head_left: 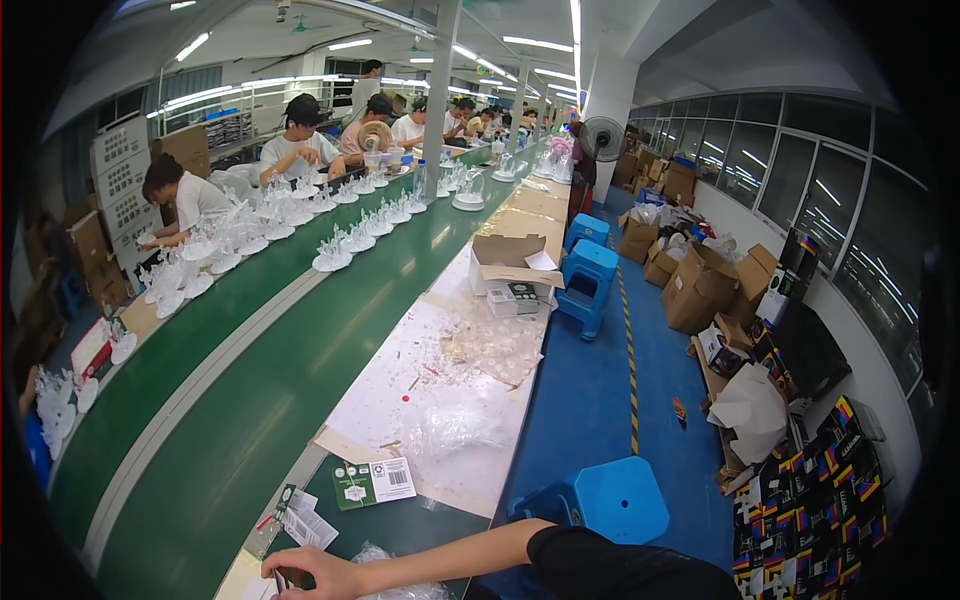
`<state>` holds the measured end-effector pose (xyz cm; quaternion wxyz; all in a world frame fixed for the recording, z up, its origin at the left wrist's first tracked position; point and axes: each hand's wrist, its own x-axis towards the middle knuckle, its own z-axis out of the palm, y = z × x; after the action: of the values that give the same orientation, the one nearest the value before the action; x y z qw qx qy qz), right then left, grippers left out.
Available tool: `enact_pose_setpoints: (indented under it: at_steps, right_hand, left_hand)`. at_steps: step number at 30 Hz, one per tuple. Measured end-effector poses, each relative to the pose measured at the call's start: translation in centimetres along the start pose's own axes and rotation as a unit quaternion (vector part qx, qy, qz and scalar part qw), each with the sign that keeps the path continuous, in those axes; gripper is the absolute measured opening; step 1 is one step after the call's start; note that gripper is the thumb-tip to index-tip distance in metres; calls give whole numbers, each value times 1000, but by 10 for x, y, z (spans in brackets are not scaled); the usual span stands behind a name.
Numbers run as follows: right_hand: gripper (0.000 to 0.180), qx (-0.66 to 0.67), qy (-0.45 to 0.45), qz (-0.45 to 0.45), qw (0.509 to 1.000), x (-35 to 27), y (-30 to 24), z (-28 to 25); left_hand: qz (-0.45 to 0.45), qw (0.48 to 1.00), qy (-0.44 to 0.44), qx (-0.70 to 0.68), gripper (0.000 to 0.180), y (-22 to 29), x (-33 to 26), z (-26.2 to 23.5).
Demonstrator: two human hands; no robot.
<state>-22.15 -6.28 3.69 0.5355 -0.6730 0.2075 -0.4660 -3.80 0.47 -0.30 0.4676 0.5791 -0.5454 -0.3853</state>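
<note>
Strip lights run along a long factory room, where a green belt (230, 450) sweeps up from eight o'clock and a white worktop (375, 410) runs beside it. At seven o'clock, the right hand (318, 572) curls its fingers around a small dark object (288, 578), near the worktop's belt-side edge; the lower frame cuts it off, so the full grip cannot be told. No left hand shows.

Just beyond, at one o'clock from the hand, lie printed cards (370, 485), with folded leaflets (305, 522) at twelve, probably kept there for easy reach. White ornaments (370, 232) stand in rows toward eleven o'clock, perhaps lined up so that they do not knock together.

Green and white blocks, small print and a barcode mark the cards, too fine to read. Black cartons (810, 500) at four o'clock carry coloured stripes and pale lettering.
</note>
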Motion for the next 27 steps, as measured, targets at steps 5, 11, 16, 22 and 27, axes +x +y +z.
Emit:
enact_pose_setpoints:
  at_steps: [5,11,16,22,27]
  right_hand:
    - [26,-36,48,2,998,0,19,2]
    - [25,0,-21,-9,1000,4,8,1]
    - [27,2,-70,26,997,1,12,-1]
    - [34,42,-58,-8,997,0,6,0]
    - [34,-21,16,-2,1000,0,10,-1]
  left_hand:
    - [13,1000,12,12,23,-17,0,0]
    - [12,999,30,10,24,14,-1,-1]
    - [6,1000,29,-2,25,-1,-2,-2]
    - [-19,999,27,14,24,-27,1,-7]
    - [-16,999,27,-22,22,4,-1,3]
